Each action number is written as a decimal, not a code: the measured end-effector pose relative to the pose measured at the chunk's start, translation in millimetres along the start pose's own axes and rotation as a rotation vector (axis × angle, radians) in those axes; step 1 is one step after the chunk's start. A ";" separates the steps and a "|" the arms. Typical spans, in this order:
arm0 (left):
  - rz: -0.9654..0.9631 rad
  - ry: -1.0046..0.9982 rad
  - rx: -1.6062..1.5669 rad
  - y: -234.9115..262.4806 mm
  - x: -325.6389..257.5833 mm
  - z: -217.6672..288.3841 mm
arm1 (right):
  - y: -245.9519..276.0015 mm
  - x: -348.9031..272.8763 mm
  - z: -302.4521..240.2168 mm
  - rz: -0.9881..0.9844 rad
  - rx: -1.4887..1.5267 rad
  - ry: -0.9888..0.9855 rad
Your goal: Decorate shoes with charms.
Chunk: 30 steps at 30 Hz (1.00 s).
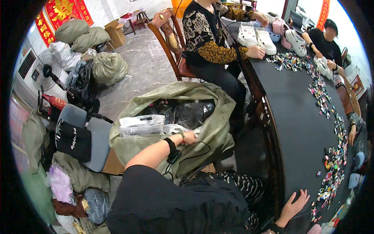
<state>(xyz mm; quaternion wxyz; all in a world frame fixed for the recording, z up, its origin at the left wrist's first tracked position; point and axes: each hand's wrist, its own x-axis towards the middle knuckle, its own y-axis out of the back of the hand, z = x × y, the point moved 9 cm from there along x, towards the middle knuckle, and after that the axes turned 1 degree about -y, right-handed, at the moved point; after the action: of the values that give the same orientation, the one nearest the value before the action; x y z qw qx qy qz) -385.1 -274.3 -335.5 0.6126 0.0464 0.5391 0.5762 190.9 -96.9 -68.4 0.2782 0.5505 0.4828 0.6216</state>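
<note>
My left arm reaches across to a big open olive woven sack. At its mouth my left hand bends in beside a white shoe-like thing, mostly covered by my wrist. Its fingers are blurred and partly hidden, so a grip cannot be made out. A clear plastic bag with a white top and dark plastic bags lie inside the sack. On the dark table's near edge, my right hand rests with fingers spread, holding nothing. Small colourful charms lie in a long band beyond it.
One person sits at the table's far left by white clogs; another person handles a light clog across it. A wooden chair, grey chair, standing fan and stuffed sacks stand leftward.
</note>
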 end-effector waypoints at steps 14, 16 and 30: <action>0.062 -0.049 0.073 -57.9 -9.9 13.6 | -13.4 3.1 1.5 -0.020 0.050 -0.012; 0.278 0.038 -0.071 -4.5 -29.5 32.6 | -3.3 0.8 3.2 0.003 0.039 -0.011; 0.204 0.350 0.102 38.1 -48.3 2.3 | 1.1 0.5 7.0 0.030 0.095 -0.031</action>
<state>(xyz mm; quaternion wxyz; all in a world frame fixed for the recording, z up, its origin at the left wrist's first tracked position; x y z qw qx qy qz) -396.6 -296.8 -279.3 0.4451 0.0308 0.6581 0.6065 197.7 -94.9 -67.7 0.2496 0.5799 0.4992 0.5935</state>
